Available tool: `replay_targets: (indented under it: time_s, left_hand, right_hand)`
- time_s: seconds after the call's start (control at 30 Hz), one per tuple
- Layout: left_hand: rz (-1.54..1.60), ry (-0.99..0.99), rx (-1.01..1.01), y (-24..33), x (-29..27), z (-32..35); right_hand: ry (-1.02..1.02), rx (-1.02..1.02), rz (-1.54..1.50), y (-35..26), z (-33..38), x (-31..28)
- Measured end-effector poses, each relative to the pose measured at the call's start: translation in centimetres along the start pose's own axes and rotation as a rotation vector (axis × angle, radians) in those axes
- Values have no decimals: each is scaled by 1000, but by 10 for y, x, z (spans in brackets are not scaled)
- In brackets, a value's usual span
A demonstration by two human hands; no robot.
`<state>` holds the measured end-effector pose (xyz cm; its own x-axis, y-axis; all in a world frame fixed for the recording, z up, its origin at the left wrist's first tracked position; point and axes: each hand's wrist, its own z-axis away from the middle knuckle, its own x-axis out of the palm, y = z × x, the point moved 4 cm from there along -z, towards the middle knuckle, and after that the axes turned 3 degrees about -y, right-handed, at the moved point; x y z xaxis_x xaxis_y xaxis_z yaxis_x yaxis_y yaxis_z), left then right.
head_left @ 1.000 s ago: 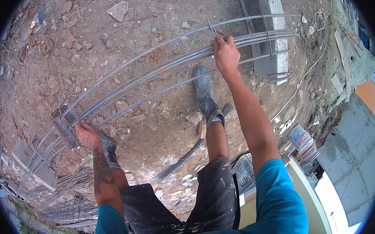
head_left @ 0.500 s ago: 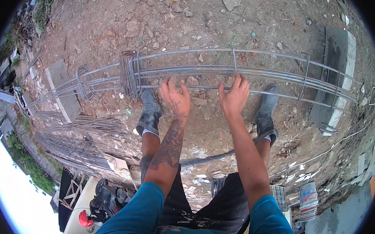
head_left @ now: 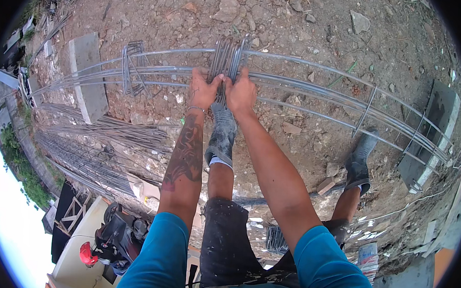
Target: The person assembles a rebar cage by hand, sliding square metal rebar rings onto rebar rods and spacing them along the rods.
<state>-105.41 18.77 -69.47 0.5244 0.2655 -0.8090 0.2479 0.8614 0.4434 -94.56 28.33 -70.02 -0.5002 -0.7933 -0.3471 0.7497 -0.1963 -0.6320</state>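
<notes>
A bunch of rectangular steel stirrups (head_left: pixel 222 53) is threaded on several long steel bars (head_left: pixel 302 87). My left hand (head_left: pixel 203 91) grips the left side of the bunch, its fingers behind the bars. Pressed close beside it, my right hand (head_left: pixel 240 93) is closed around the stirrups on the right side. The thumbs nearly meet in front of the bunch. A smaller group of stirrups (head_left: pixel 133 67) hangs on the bars further left. Toward the right end, single stirrups (head_left: pixel 365 111) stand apart along the bars.
Under the bars' ends lie a grey slab (head_left: pixel 89 77) at left and another slab (head_left: pixel 426 132) at right. Loose rods (head_left: pixel 105 127) cover the ground at lower left. A motorcycle (head_left: pixel 122 237) with a red helmet (head_left: pixel 88 254) stands behind. My boots (head_left: pixel 223 133) straddle the near side.
Both hands have come together at the stirrup bunch, the right hand moving left along the bars. The stirrup that stood by my right hand is now against the bunch. The view has shifted.
</notes>
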Motion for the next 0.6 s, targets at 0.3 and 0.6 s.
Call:
replay_targets:
  time_s: [0.3,0.6]
  left_hand:
    - [247,32,-18,-41,-25,-16]
    - [-109,4,375,79,24,64]
  right_hand:
    - [156,-13,-214,19,0,-17]
    - [151,34,-65,37,11,-98]
